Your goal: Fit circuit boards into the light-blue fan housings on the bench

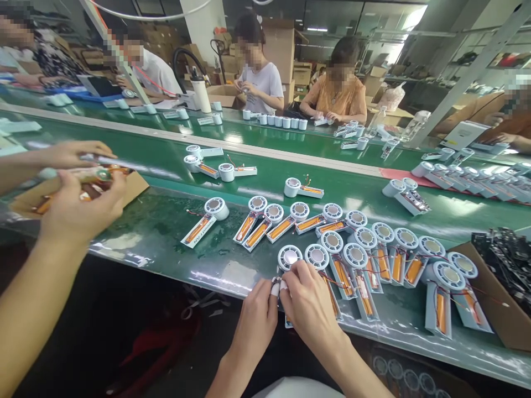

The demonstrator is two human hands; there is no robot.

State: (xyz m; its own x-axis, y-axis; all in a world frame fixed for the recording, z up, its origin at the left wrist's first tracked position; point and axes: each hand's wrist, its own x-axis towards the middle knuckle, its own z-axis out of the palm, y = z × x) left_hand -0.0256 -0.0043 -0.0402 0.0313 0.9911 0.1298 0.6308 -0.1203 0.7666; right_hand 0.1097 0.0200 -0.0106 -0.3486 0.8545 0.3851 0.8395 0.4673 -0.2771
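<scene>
My left hand (260, 309) and my right hand (307, 293) meet at the bench's near edge, fingertips pinched together on a small dark part (277, 284), too small to make out fully. Just behind my fingers lies a round-headed white fan unit (290, 257); its handle is mostly hidden by my hands. Beside it to the right is another unit (317, 256). Many more, with orange batteries in open handles and thin red wires, spread rightward, such as one fan unit (438, 301). A separate fan unit (215, 208) sits to the left.
At the left, another person's hands (83, 193) hold parts over a cardboard box (139, 187). A carton of black parts (477, 287) stands at the right. Behind, a green conveyor (265, 160) carries fan units; several people sit beyond.
</scene>
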